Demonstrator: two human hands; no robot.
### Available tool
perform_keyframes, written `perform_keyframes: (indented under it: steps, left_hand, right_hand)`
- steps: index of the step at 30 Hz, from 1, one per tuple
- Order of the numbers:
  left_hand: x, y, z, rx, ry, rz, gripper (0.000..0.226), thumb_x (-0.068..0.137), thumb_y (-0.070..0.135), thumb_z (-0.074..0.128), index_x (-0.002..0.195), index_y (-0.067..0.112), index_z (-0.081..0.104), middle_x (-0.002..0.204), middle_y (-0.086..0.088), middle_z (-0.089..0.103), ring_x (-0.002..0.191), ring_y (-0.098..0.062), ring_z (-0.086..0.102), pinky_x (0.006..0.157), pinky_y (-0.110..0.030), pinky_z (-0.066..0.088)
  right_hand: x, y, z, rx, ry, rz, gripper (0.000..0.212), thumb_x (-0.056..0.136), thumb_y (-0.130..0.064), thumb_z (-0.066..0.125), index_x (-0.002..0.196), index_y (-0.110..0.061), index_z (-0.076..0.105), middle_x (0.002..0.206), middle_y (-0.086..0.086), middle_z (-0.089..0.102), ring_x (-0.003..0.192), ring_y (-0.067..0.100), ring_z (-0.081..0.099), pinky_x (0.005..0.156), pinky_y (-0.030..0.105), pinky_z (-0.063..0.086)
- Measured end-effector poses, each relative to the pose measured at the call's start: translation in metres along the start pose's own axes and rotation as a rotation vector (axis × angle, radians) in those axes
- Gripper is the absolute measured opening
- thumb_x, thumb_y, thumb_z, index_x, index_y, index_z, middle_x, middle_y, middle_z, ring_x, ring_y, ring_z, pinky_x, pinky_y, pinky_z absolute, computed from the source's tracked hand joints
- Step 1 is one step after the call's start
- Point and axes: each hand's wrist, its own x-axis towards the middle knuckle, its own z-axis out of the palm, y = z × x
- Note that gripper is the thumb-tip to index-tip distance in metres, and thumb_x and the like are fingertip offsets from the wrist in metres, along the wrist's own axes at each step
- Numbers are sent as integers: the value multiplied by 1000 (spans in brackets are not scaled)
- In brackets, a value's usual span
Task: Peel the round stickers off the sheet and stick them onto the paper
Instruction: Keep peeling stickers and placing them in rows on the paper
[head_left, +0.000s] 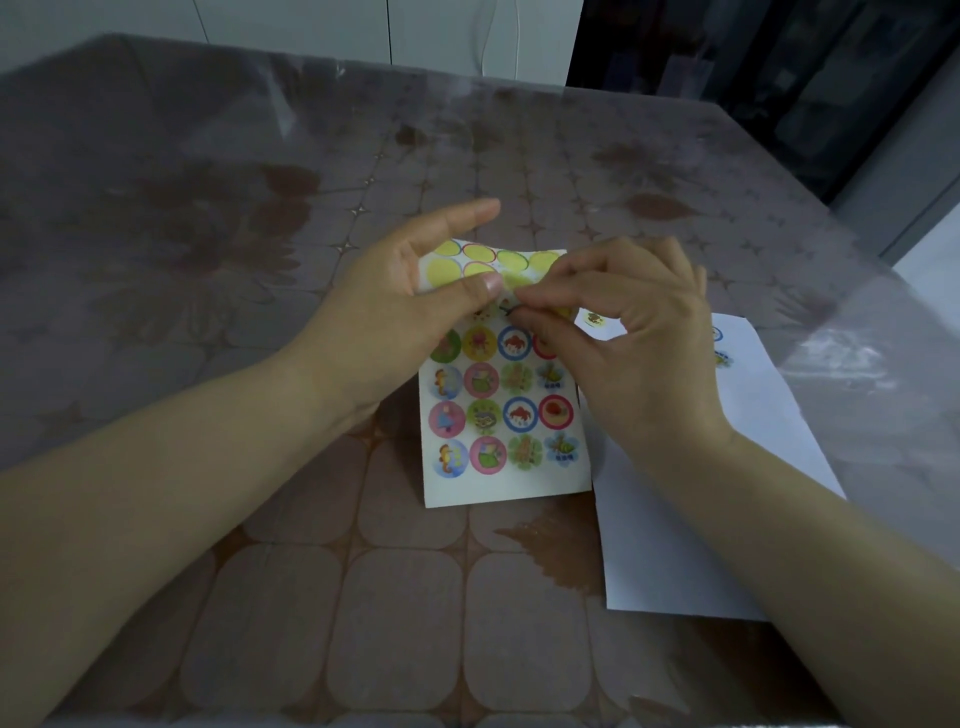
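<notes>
Table (363, 597), one sheet (506, 488), one paper (675, 545)

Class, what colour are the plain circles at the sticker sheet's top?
Yellow; the circles show in the head view.

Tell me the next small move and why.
Probably peel that sticker free with the right hand: its fingertips pinch the sticker's edge at the fold of the sheet, which the left hand holds bent back. The paper, bearing a few stickers, lies just right.

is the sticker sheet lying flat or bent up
Bent: the sticker sheet has its top end lifted by the left hand; its lower rows lie flat.
</notes>
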Motion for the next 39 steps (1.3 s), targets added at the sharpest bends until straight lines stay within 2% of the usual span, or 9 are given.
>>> perform_keyframes:
  steps: [3, 8, 13, 17, 22, 27, 29, 35, 39]
  left_hand:
    - [1, -1, -1, -44, 12, -37, 43, 88, 5, 59, 124, 27, 56, 118, -2, 64, 96, -12, 66, 84, -28, 53]
    - [-1, 0, 0, -34, 36, -55, 43, 84, 12, 64, 121, 32, 56, 124, 4, 61, 105, -26, 64, 94, -53, 48]
    - [-2, 1, -2, 46, -71, -67, 70, 73, 11, 71, 134, 32, 43, 116, 4, 64, 94, -13, 69, 82, -31, 56]
    - [-3, 1, -2, 98, -136, -81, 82, 69, -2, 74, 134, 35, 41, 113, -8, 65, 89, -16, 70, 73, -26, 57]
    - [-3, 0, -1, 87, -164, -103, 78, 71, -8, 70, 130, 36, 44, 99, -3, 72, 84, -14, 71, 66, -21, 56]
    - [-2, -1, -4, 72, -103, -134, 72, 72, 0, 72, 124, 42, 46, 95, 5, 72, 81, -11, 72, 62, -20, 56]
    - [-1, -2, -2, 44, -95, -164, 70, 71, 1, 71, 124, 40, 47, 93, 4, 73, 81, -14, 72, 62, -23, 57]
    - [0, -1, 0, -60, -88, -240, 69, 59, 9, 70, 117, 39, 50, 84, 5, 75, 77, -17, 72, 58, -25, 57]
    - [1, -1, 1, -146, -101, -273, 72, 58, 7, 68, 122, 34, 51, 89, -2, 75, 82, -20, 72, 62, -27, 58]
  right_hand:
    - [0, 1, 0, -1, -20, -26, 14, 78, -32, 64, 83, -25, 74, 88, -20, 55, 85, 12, 46, 80, 26, 30]
    - [1, 3, -1, 27, -54, -15, 11, 77, -33, 66, 82, -25, 73, 88, -18, 55, 86, 10, 48, 80, 29, 34]
    - [1, 6, -6, 165, -206, 161, 15, 74, -27, 73, 75, -37, 62, 80, -26, 57, 80, -5, 48, 87, 24, 37]
    - [4, 1, -14, 287, -314, 378, 21, 73, -17, 76, 66, -32, 64, 66, -19, 60, 66, -5, 49, 64, 2, 35]
    - [17, 1, -30, 609, -209, 672, 14, 75, -10, 73, 67, -20, 67, 55, -12, 63, 49, -2, 51, 49, 16, 39]
    - [27, 34, -82, 255, -522, 771, 10, 67, -30, 73, 69, -20, 74, 59, 1, 52, 54, 11, 37, 61, 22, 37]
    - [19, 39, -87, 147, -596, 829, 14, 64, -32, 75, 70, -20, 75, 49, -6, 50, 55, 11, 36, 58, 21, 35]
    - [-1, 41, -74, 195, -485, 909, 8, 69, -24, 76, 65, -17, 73, 38, -14, 50, 40, 0, 37, 42, 7, 30]
    - [-4, 40, -71, 198, -449, 908, 8, 71, -23, 76, 65, -17, 75, 52, -10, 60, 49, 4, 44, 57, 18, 35]
